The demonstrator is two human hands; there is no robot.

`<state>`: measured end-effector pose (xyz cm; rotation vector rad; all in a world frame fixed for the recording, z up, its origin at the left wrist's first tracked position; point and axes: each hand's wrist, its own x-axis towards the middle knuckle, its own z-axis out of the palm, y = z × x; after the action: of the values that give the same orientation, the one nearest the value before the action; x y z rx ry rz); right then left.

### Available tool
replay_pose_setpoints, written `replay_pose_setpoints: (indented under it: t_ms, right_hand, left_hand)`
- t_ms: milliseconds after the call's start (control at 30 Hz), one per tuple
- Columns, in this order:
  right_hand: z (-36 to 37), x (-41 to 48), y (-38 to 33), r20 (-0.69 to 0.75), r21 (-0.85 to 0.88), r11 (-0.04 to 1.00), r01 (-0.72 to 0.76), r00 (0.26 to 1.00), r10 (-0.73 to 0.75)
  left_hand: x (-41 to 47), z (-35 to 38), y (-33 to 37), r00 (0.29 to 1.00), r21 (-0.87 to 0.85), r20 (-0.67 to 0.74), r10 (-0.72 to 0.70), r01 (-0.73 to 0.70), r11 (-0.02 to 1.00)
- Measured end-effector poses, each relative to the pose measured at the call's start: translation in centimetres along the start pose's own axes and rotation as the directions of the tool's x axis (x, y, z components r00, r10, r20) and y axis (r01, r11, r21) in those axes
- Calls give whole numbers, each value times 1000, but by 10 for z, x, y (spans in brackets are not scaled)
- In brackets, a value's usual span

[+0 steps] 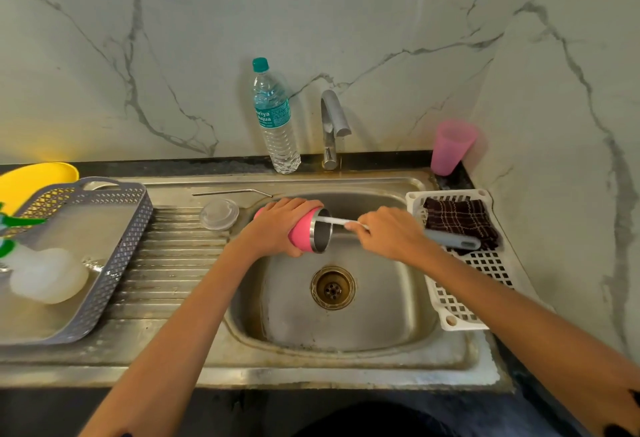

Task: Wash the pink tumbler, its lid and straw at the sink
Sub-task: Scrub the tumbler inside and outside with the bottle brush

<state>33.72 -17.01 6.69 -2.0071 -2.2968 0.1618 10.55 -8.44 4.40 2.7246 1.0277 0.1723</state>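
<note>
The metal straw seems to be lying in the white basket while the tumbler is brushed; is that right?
Not quite: the head view shows the metal straw on the sink ledge by the clear lid, not in the white basket.

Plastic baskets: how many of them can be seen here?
2. The grey basket lies on the drainboard left of the basin; the white basket lies right of it, holding a dark cloth.

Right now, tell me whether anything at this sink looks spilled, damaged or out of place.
Nothing stands out. The left hand holds the pink tumbler on its side over the basin, and the right hand holds a brush in its mouth. The lid and straw lie beside the basin.
</note>
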Motion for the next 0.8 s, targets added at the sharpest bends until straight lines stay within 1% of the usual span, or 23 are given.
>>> replay_pose_setpoints:
  t_ms: [67, 133, 233, 367, 467, 533, 600, 633, 733, 800]
  right_hand:
    - [14, -10, -7, 14, 37, 999, -11, 1000, 10]
    - [21, -20, -14, 45, 35, 999, 28, 999, -29]
    - [12, -25, -15, 50, 50, 997, 61, 997, -63]
    - [-9, -14, 4, 4, 32, 999, 3, 1000, -3]
    - [4, -15, 6, 14, 52, 997, -52, 999, 52]
    - [17, -24, -5, 57, 63, 998, -12, 998, 8]
    - [18, -29, -12, 53, 59, 997, 43, 998, -47]
    - [13, -28, -12, 40, 61, 997, 49, 998, -52]
    - [-6, -16, 2, 5, 52, 999, -1, 1000, 1]
    - [-7, -13, 8, -7, 26, 999, -40, 999, 40]
  left_hand:
    - [1, -2, 1, 1000, 14, -7, 6, -5, 1000]
    - [1, 1, 0, 1000, 7, -26, 4, -4, 1000]
    - [-3, 6, -6, 999, -47, -19, -43, 42, 998]
    - [-3, 6, -7, 999, -40, -14, -48, 48, 998]
    - [-3, 4, -7, 998, -28, -37, -48, 47, 999]
    - [-2, 3, -10, 997, -46, -44, -57, 55, 997]
    - [-3, 5, -14, 998, -78, -30, -62, 60, 995]
    - [-4, 7, -15, 998, -85, -27, -64, 62, 995]
    - [-8, 7, -15, 998, -44, -35, -50, 49, 998]
    - [-9, 2, -15, 997, -3, -75, -34, 34, 999]
